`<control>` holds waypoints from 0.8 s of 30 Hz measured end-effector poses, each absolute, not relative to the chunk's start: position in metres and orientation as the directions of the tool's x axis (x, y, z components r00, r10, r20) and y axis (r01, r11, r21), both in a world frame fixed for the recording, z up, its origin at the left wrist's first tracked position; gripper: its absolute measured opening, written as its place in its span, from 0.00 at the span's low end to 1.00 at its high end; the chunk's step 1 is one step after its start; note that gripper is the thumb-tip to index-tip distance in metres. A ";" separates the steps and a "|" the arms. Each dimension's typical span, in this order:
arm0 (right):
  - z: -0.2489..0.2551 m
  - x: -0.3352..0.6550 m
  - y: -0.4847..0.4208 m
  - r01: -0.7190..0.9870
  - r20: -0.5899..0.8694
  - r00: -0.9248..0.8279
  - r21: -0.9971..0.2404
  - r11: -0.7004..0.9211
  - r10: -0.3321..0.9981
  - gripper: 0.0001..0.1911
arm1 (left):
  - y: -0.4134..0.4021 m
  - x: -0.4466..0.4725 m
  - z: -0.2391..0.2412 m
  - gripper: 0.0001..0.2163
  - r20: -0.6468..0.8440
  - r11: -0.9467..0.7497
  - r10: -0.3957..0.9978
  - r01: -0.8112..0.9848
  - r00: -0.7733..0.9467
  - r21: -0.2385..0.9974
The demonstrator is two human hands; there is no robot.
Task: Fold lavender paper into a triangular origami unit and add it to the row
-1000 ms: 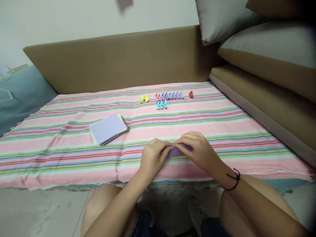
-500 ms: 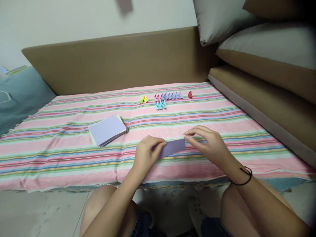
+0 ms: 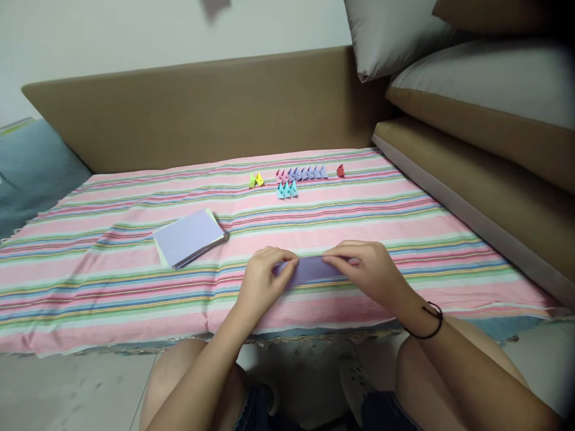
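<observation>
A folded strip of purple paper (image 3: 309, 270) stretches between my two hands, above the striped cloth (image 3: 251, 227). Its left end is pinched between the thumb and fingers of my left hand (image 3: 266, 276). My right hand (image 3: 369, 267), with a black cord at the wrist, grips the strip's right part by the upper edge. Fingers cover both ends of the strip. To the left lies a stack of coloured paper (image 3: 188, 238) with a lavender sheet on top.
Beyond my hands stand small folded paper pieces: two yellow-green ones (image 3: 256, 180), a pink and lavender row (image 3: 302, 174), three turquoise ones (image 3: 287, 190) and a red one (image 3: 340, 170). Cushions (image 3: 471, 84) are piled at the right; a brown backrest (image 3: 202, 114) runs behind.
My right hand has moved left and closed its thumb and fingers further along the strip's upper edge. My left hand keeps its pinch. The whole view has shifted slightly.
</observation>
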State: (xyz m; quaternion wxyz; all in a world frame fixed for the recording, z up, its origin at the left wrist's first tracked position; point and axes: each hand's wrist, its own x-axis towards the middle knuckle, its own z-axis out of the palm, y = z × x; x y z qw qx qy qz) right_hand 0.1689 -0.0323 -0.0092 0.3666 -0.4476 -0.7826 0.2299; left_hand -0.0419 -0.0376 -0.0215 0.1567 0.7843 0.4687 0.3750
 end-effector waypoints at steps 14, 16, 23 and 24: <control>-0.018 0.184 -0.023 -0.008 0.001 -0.078 -1.000 0.000 0.997 0.14 | -0.035 -0.042 -0.024 0.14 0.065 -0.050 0.993 -0.148 0.100 0.988; -0.021 0.176 -0.025 -0.094 -0.057 -0.110 -0.993 -0.067 0.992 0.14 | -0.040 -0.027 -0.030 0.16 -0.032 0.108 0.968 -0.299 0.247 0.948; -0.027 0.162 -0.030 -0.089 -0.053 -0.274 -0.993 -0.081 0.960 0.16 | -0.044 -0.016 -0.035 0.11 -0.052 0.072 0.989 -0.142 0.138 0.987; -0.026 0.161 -0.031 -0.080 -0.045 -0.274 -0.994 -0.069 0.961 0.15 | -0.044 -0.018 -0.035 0.11 -0.051 0.067 0.989 -0.111 0.143 0.992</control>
